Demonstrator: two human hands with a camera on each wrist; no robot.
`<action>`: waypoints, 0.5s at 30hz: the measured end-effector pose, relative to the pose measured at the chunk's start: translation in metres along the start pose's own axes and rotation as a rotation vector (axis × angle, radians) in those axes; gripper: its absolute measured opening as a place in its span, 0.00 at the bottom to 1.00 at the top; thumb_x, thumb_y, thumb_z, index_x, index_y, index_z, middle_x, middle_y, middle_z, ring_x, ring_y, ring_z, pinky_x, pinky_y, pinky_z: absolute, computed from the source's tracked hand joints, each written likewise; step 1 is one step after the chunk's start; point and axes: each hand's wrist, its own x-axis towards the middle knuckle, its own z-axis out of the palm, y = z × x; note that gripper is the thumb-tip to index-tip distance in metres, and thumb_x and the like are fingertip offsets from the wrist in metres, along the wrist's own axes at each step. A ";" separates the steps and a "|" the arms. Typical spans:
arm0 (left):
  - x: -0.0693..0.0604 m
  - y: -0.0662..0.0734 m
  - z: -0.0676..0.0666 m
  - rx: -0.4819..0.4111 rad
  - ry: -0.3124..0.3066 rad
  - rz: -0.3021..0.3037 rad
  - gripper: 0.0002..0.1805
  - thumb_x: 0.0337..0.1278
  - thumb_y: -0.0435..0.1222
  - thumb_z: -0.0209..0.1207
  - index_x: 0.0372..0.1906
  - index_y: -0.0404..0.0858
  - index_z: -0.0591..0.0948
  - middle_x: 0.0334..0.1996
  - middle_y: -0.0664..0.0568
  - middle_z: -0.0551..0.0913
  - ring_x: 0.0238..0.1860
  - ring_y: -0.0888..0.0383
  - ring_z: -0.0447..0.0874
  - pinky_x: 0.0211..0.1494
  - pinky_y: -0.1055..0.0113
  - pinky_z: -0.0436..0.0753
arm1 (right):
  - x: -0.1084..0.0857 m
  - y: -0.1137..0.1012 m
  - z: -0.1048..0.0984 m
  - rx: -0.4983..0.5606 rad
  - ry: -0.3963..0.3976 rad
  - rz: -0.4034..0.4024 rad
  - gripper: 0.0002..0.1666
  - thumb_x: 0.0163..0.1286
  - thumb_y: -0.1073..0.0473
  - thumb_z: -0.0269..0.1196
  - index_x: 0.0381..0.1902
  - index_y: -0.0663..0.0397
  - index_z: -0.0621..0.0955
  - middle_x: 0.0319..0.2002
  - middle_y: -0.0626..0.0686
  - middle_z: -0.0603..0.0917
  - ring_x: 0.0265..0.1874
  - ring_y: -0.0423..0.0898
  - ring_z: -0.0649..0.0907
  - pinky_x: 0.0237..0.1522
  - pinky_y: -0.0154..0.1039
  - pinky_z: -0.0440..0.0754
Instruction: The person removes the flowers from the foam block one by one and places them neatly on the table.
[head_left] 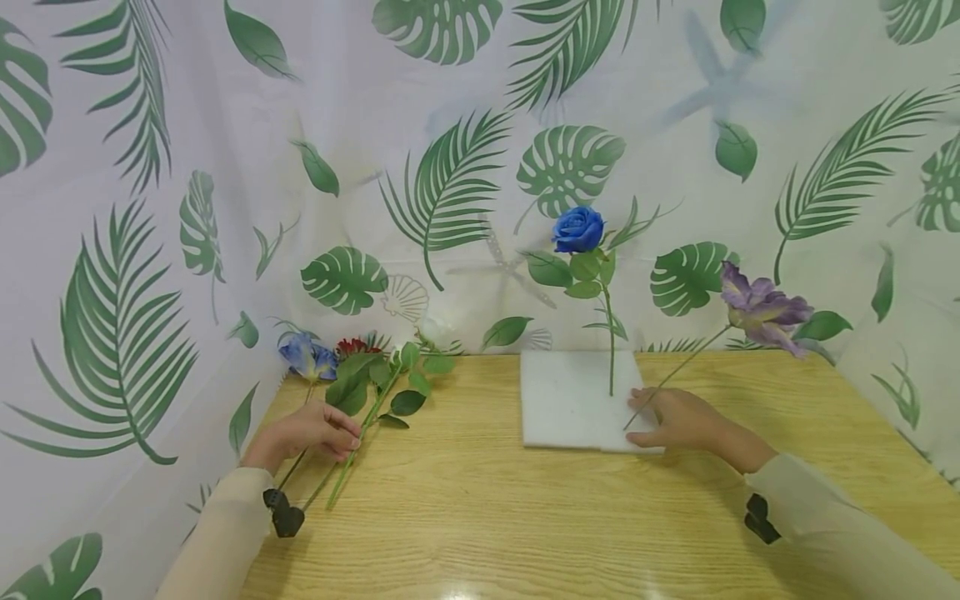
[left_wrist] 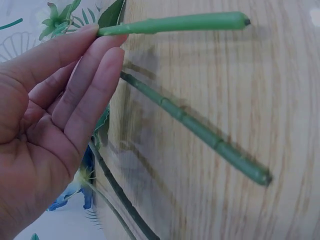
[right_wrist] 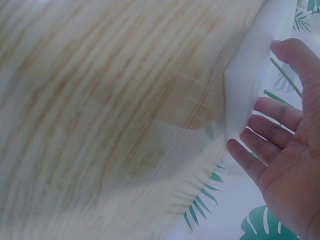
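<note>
My left hand (head_left: 315,429) pinches a bright green stem (left_wrist: 190,22) between thumb and finger, just above the table. Darker stems (left_wrist: 200,130) lie beneath it. Beyond this hand are a light blue flower (head_left: 307,357), a red flower (head_left: 354,347) and a pale bloom (head_left: 432,332) partly lost against the cloth. My right hand (head_left: 686,421) rests at the right edge of a white foam block (head_left: 562,408), its fingertips touching the foam. A blue rose (head_left: 579,229) stands upright in the block. A purple flower (head_left: 765,308) leans right, its stem base at the foam between thumb and fingers.
The block lies on a wood-grain table (head_left: 450,517), towards its back edge. A leaf-printed cloth (head_left: 465,83) hangs behind the table and along its left side. Green leaves (head_left: 408,402) spread beside the stems on the left.
</note>
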 end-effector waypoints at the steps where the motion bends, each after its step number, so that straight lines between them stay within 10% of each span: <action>1: 0.000 -0.001 0.000 0.004 0.000 -0.002 0.19 0.63 0.30 0.64 0.53 0.20 0.82 0.38 0.48 0.91 0.31 0.60 0.89 0.42 0.62 0.91 | 0.000 0.000 0.000 0.001 -0.001 0.000 0.40 0.61 0.38 0.72 0.55 0.70 0.84 0.60 0.69 0.82 0.62 0.67 0.80 0.63 0.62 0.78; 15: 0.000 -0.003 0.003 -0.002 -0.010 -0.005 0.19 0.62 0.30 0.65 0.53 0.20 0.82 0.37 0.48 0.91 0.30 0.60 0.89 0.40 0.63 0.91 | 0.000 0.001 0.000 0.001 -0.006 0.011 0.41 0.61 0.38 0.71 0.55 0.69 0.84 0.61 0.68 0.82 0.62 0.68 0.79 0.63 0.62 0.78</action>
